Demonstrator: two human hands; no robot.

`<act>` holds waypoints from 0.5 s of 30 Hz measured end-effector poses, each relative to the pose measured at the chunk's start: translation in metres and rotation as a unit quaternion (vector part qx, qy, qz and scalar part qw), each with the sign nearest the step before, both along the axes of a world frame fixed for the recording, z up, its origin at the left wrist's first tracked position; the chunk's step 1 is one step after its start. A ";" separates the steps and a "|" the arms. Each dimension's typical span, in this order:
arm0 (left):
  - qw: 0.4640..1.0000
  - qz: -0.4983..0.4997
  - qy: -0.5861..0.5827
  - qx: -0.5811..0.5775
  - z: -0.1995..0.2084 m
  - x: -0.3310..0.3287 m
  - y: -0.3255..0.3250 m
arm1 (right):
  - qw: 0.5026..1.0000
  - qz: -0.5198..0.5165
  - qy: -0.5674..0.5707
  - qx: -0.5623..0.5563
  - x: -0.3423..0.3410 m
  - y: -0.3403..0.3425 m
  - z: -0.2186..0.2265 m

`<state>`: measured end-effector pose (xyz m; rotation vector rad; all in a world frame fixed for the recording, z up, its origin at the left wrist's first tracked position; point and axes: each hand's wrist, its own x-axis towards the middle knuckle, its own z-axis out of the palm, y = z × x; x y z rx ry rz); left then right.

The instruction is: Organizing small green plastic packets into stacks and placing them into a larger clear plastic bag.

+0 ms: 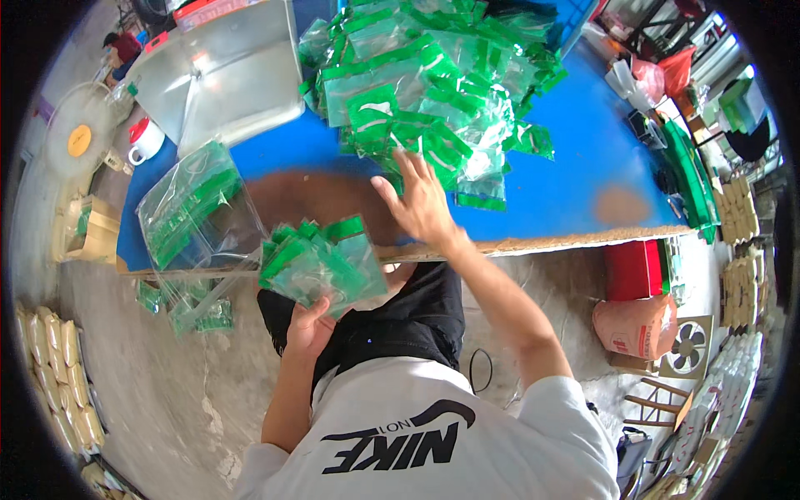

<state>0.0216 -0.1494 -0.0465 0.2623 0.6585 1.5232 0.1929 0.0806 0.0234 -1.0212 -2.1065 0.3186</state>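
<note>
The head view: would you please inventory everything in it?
Flat tabletop: one, blue, centre
Flat plastic packets: many, green-clear, heaped on tabletop
Fanned plastic packets: several, green-clear, front left
Packet-filled plastic bag: one, clear, tabletop left
Rectangular metal tray: one, silver, upper left
Lidded mug: one, white-red, beside tray
Round fan: one, pale, far left
Square fan: one, beige, lower right
Box: one, red, lower right
Stacked packages: many, beige, both sides
Other items: uncounted, mixed, edges
Left grip: one, bare, holding fanned packets
Right grip: one, bare, at heap
</note>
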 end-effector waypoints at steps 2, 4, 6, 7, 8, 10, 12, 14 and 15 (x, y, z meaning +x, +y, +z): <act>0.998 0.026 0.050 -0.030 -0.009 -0.007 -0.009 | 0.987 -0.008 -0.149 0.059 0.003 0.014 -0.019; 0.998 0.031 0.062 -0.013 -0.025 -0.021 -0.024 | 0.969 0.066 -0.224 0.087 -0.001 0.002 -0.030; 0.996 0.046 0.070 -0.003 -0.023 -0.026 -0.033 | 0.960 0.179 -0.209 0.046 0.001 -0.030 -0.020; 0.998 0.037 0.059 0.001 -0.011 -0.027 -0.031 | 0.956 0.199 -0.213 0.043 0.006 -0.043 -0.016; 0.998 0.030 0.048 0.003 -0.004 -0.028 -0.032 | 0.955 0.218 -0.191 0.061 0.010 -0.049 -0.020; 0.999 0.025 0.031 0.006 -0.009 -0.030 -0.031 | 0.953 0.242 -0.167 0.077 0.013 -0.052 -0.027; 1.000 0.005 0.006 0.025 -0.017 -0.032 -0.032 | 0.968 0.250 -0.035 0.009 0.011 -0.052 -0.032; 0.999 0.013 -0.020 0.030 -0.013 -0.023 -0.028 | 0.986 0.150 0.058 -0.054 0.003 -0.062 -0.016; 0.998 0.021 -0.045 0.036 -0.010 -0.018 -0.026 | 0.981 0.046 0.150 -0.115 -0.002 -0.065 -0.008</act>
